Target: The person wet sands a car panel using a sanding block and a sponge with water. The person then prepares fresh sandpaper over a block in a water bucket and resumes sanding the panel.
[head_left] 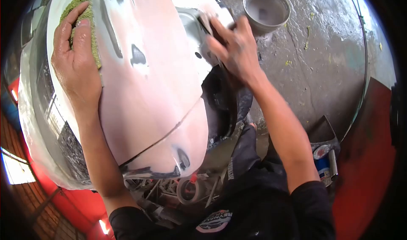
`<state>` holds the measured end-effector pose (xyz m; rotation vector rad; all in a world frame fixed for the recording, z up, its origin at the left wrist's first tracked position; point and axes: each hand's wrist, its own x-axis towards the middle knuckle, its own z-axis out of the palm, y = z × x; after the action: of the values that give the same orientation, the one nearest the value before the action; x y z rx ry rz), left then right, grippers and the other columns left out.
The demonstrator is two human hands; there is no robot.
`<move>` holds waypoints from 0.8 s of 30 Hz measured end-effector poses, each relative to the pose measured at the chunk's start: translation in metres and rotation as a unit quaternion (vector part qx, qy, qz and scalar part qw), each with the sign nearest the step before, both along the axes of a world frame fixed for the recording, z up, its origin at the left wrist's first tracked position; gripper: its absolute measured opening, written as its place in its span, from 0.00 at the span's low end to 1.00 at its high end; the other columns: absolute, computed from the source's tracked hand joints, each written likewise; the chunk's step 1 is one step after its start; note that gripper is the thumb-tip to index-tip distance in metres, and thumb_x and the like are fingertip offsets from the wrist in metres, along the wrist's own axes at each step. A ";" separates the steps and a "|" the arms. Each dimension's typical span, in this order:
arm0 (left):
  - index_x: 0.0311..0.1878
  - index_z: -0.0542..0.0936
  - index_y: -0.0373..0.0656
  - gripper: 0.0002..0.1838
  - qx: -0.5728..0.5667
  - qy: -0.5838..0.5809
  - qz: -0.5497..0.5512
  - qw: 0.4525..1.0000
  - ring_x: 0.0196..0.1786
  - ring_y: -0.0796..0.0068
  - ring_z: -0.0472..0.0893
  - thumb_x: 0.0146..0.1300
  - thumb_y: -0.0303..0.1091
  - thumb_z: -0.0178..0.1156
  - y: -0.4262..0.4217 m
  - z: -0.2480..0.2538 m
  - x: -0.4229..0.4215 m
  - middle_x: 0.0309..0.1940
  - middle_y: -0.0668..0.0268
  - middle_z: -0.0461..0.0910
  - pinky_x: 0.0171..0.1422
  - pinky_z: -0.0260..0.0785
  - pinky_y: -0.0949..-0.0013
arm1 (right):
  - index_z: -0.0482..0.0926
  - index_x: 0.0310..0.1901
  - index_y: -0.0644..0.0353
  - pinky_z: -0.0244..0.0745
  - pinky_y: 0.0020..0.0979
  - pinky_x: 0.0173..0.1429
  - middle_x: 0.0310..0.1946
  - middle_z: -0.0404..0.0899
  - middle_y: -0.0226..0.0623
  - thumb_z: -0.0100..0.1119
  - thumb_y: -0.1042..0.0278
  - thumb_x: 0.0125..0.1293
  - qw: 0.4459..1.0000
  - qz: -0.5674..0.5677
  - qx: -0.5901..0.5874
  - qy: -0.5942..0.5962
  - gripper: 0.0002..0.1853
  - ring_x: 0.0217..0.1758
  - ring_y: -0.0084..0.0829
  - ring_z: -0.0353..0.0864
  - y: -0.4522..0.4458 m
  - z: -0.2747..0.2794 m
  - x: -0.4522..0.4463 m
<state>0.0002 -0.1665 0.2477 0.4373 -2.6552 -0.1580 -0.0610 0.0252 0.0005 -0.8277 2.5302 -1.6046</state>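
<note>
My left hand [78, 55] is closed around a rough yellow-green sponge [79, 5] and presses it against the car body panel [148, 87]. The panel is white and pinkish, with bare grey patches and a dark seam across it. Blurred by motion, my right hand [235, 49] is at the panel's right edge, beside the dark opening in the bodywork. Its fingers are pressed on a thin, dark-edged piece that looks like sandpaper [205, 23]; the hand partly hides it.
A round bowl of greyish liquid [266, 11] stands on the wet concrete floor [296, 58], beyond my right hand. Below the panel lie loose parts and a roll of tape [190, 191]. A blue can [323, 166] and a red panel [364, 155] are at right.
</note>
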 end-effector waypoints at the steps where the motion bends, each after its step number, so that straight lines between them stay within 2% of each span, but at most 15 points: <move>1: 0.64 0.86 0.45 0.18 0.000 -0.002 0.001 1.000 0.66 0.62 0.82 0.80 0.38 0.56 0.000 0.001 0.001 0.62 0.57 0.85 0.75 0.67 0.62 | 0.86 0.63 0.48 0.80 0.49 0.54 0.48 0.72 0.54 0.71 0.51 0.66 1.000 -0.009 -0.003 0.024 0.26 0.52 0.55 0.77 -0.008 -0.002 -0.009; 5: 0.64 0.86 0.45 0.18 -0.002 0.005 0.005 1.000 0.66 0.61 0.82 0.80 0.38 0.56 0.000 0.000 -0.001 0.62 0.57 0.85 0.75 0.67 0.62 | 0.84 0.65 0.48 0.79 0.49 0.52 0.47 0.71 0.53 0.72 0.54 0.65 0.999 0.016 0.017 -0.034 0.27 0.50 0.54 0.77 0.043 -0.005 0.041; 8: 0.63 0.86 0.44 0.17 -0.006 0.001 -0.004 1.000 0.66 0.61 0.82 0.80 0.37 0.55 0.002 0.001 -0.002 0.62 0.57 0.85 0.75 0.67 0.63 | 0.84 0.66 0.49 0.79 0.49 0.52 0.46 0.71 0.51 0.72 0.53 0.64 1.000 0.007 0.015 0.008 0.29 0.50 0.53 0.77 0.040 -0.006 0.040; 9: 0.63 0.86 0.44 0.17 0.000 -0.003 -0.002 1.000 0.66 0.61 0.81 0.80 0.37 0.55 0.002 0.000 -0.001 0.62 0.57 0.84 0.76 0.67 0.63 | 0.84 0.66 0.49 0.79 0.49 0.52 0.47 0.71 0.52 0.73 0.52 0.64 1.000 0.017 0.007 -0.022 0.29 0.51 0.54 0.77 0.024 -0.002 0.022; 12: 0.63 0.86 0.44 0.18 0.010 -0.005 0.007 1.000 0.67 0.60 0.81 0.80 0.37 0.55 0.002 0.002 -0.001 0.62 0.57 0.84 0.76 0.67 0.63 | 0.84 0.66 0.49 0.79 0.49 0.51 0.48 0.71 0.51 0.73 0.53 0.64 0.999 -0.008 -0.004 0.040 0.29 0.51 0.53 0.77 -0.011 -0.004 -0.013; 15: 0.63 0.86 0.44 0.18 0.013 0.004 0.006 1.000 0.66 0.60 0.81 0.80 0.38 0.55 0.001 0.002 -0.003 0.62 0.57 0.84 0.75 0.67 0.62 | 0.84 0.66 0.49 0.79 0.48 0.50 0.48 0.71 0.51 0.73 0.53 0.64 1.000 0.018 0.007 -0.021 0.29 0.51 0.52 0.77 0.030 -0.006 0.027; 16: 0.63 0.86 0.43 0.18 0.011 0.005 0.003 1.000 0.66 0.60 0.82 0.80 0.38 0.55 0.002 0.001 -0.002 0.62 0.56 0.84 0.75 0.67 0.62 | 0.84 0.67 0.49 0.79 0.47 0.50 0.47 0.71 0.50 0.74 0.54 0.63 1.000 0.017 0.016 0.003 0.29 0.50 0.50 0.76 0.043 -0.006 0.044; 19: 0.64 0.86 0.43 0.18 0.006 -0.002 0.005 1.000 0.66 0.59 0.81 0.80 0.38 0.55 0.001 0.000 0.000 0.62 0.56 0.84 0.75 0.67 0.62 | 0.84 0.66 0.49 0.79 0.47 0.50 0.46 0.71 0.50 0.73 0.55 0.64 1.000 0.016 0.008 -0.007 0.28 0.50 0.51 0.76 0.032 -0.006 0.031; 21: 0.64 0.86 0.44 0.18 -0.004 0.000 0.001 1.000 0.67 0.59 0.81 0.80 0.38 0.55 0.000 0.001 -0.001 0.63 0.56 0.84 0.76 0.67 0.62 | 0.85 0.65 0.50 0.79 0.47 0.51 0.47 0.71 0.51 0.72 0.54 0.65 1.000 0.010 0.000 0.025 0.27 0.50 0.52 0.77 -0.002 -0.001 -0.009; 24: 0.64 0.86 0.44 0.18 -0.010 0.001 0.000 1.000 0.67 0.59 0.82 0.80 0.38 0.55 0.001 0.001 -0.002 0.62 0.56 0.84 0.76 0.67 0.61 | 0.86 0.65 0.53 0.78 0.46 0.52 0.45 0.71 0.51 0.72 0.52 0.65 1.000 -0.001 -0.012 0.029 0.28 0.48 0.51 0.77 -0.004 -0.004 -0.008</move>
<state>-0.0018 -0.1657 0.2485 0.4320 -2.6530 -0.1325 -0.0689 0.0215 -0.0034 -0.8867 2.5550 -1.6379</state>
